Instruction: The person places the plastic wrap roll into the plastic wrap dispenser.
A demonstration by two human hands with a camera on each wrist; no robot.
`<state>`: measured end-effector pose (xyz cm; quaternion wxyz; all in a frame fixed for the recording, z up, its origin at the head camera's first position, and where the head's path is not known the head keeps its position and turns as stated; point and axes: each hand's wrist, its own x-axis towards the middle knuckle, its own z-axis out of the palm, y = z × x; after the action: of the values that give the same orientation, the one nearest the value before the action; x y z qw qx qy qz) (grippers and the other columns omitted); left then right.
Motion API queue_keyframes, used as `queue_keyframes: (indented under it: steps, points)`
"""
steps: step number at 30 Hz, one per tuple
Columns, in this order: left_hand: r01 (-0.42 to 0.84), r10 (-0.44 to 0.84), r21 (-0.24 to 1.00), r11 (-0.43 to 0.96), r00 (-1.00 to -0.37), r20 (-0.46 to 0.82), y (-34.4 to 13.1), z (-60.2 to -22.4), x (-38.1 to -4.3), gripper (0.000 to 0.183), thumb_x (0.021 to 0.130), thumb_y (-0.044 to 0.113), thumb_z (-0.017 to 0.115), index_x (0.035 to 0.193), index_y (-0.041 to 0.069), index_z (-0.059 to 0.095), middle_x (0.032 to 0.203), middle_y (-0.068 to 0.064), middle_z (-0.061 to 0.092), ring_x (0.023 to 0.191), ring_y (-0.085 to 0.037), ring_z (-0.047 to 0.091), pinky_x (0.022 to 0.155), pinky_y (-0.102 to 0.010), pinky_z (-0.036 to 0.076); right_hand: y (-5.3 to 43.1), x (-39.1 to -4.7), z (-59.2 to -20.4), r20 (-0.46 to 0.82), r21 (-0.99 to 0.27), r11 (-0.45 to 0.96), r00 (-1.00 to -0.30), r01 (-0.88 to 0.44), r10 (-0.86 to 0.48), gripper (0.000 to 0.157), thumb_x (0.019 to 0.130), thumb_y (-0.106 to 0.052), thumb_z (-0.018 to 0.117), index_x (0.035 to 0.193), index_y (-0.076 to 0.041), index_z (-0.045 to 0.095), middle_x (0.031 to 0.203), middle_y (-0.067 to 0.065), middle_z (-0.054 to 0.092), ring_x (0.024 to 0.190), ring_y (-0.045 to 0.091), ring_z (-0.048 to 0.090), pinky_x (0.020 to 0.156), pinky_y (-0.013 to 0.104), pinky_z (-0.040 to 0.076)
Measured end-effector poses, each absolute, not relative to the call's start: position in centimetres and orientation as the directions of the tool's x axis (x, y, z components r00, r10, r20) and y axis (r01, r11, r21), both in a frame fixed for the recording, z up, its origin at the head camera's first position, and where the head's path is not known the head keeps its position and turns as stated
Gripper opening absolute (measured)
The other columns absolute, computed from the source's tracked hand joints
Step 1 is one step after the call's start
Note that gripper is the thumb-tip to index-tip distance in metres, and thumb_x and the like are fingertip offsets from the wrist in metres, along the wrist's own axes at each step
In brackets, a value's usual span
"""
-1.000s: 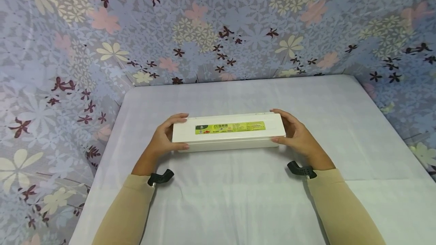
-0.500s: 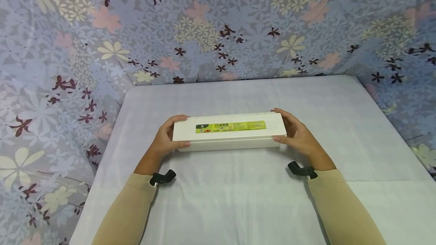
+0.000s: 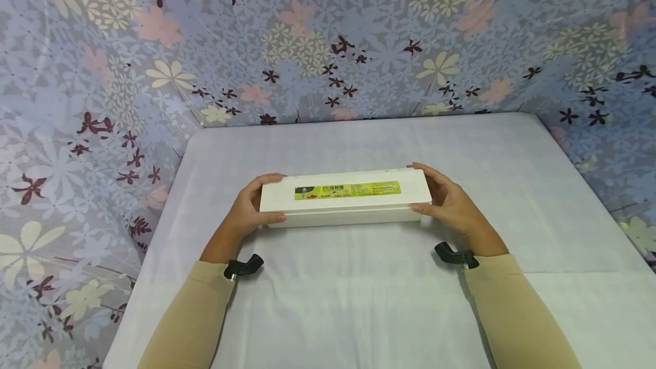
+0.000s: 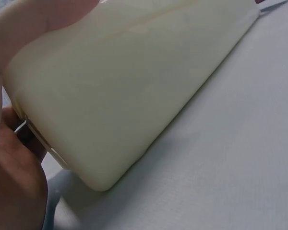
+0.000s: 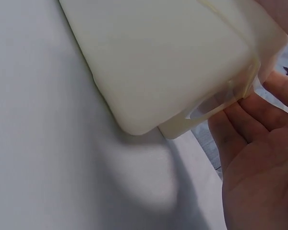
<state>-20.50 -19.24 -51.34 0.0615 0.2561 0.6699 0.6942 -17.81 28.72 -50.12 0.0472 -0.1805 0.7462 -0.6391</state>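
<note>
A long white cling film box [image 3: 338, 216] with a yellow-green label [image 3: 348, 190] on its lid lies crosswise at mid-table. My left hand [image 3: 247, 206] grips its left end, thumb on the near edge and fingers at the far edge. At the other end my right hand [image 3: 447, 201] holds it the same way. The left wrist view shows the box's plain front wall [image 4: 110, 96] close to the cloth, with part of the left hand [image 4: 19, 177] beside the end. In the right wrist view, fingers of the right hand [image 5: 259, 143] lie against an end with cut-out openings.
The box is on a table covered with a white cloth [image 3: 353, 300]. A flower-patterned curtain [image 3: 307, 44] stands behind the table and along its sides. Black wrist mounts [image 3: 243, 266] sit at both sleeve cuffs.
Hardly anything differs. Both hands keep their hold on the box's ends, and the box and hands sit only a few pixels from where they were a second ago.
</note>
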Motion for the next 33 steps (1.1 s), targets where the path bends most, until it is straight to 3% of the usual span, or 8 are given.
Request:
queue_keyframes:
  steps: [10,21,29,33]
  points:
    - [0.214,0.418,0.974,-0.077,-0.880,0.226,-19.7,-50.8,-20.0,0.088,0.071,-0.016,0.089,0.149,0.000,0.052,0.152,-0.017,0.047,0.126,-0.033,0.055,0.094,-0.034,0.055,28.8,-18.4,-50.4,0.203,-0.941,0.168,-0.887,-0.293,-0.414,0.086,0.092,0.011,0.077,0.165,-0.007,0.034,0.163,0.020,0.036,0.139,0.021,0.046,0.099,0.023,0.050]
    - [0.236,0.434,0.964,-0.121,-0.861,0.265,-19.7,-51.8,-20.5,0.089,0.073,-0.019,0.086,0.152,-0.005,0.046,0.158,-0.023,0.041,0.135,-0.032,0.051,0.098,-0.033,0.053,29.0,-18.9,-51.4,0.233,-0.937,0.141,-0.870,-0.321,-0.435,0.089,0.090,0.013,0.076,0.165,-0.007,0.033,0.161,0.014,0.038,0.137,0.026,0.047,0.096,0.026,0.053]
    - [0.274,0.467,0.950,-0.149,-0.827,0.312,-19.3,-52.1,-21.0,0.085,0.083,-0.001,0.087,0.157,0.000,0.044,0.160,-0.022,0.040,0.140,-0.034,0.046,0.105,-0.036,0.049,29.3,-18.5,-51.8,0.238,-0.934,0.155,-0.887,-0.321,-0.396,0.079,0.097,0.011,0.069,0.165,-0.010,0.035,0.161,0.016,0.039,0.139,0.024,0.046,0.100,0.024,0.048]
    - [0.292,0.460,0.943,-0.159,-0.823,0.332,-19.3,-52.4,-21.2,0.085,0.086,0.006,0.087,0.158,0.001,0.043,0.164,-0.024,0.034,0.145,-0.034,0.039,0.109,-0.036,0.046,29.4,-18.5,-51.9,0.238,-0.939,0.142,-0.890,-0.313,-0.389,0.083,0.095,0.011,0.071,0.166,-0.012,0.034,0.162,0.014,0.038,0.139,0.025,0.046,0.100,0.025,0.049]
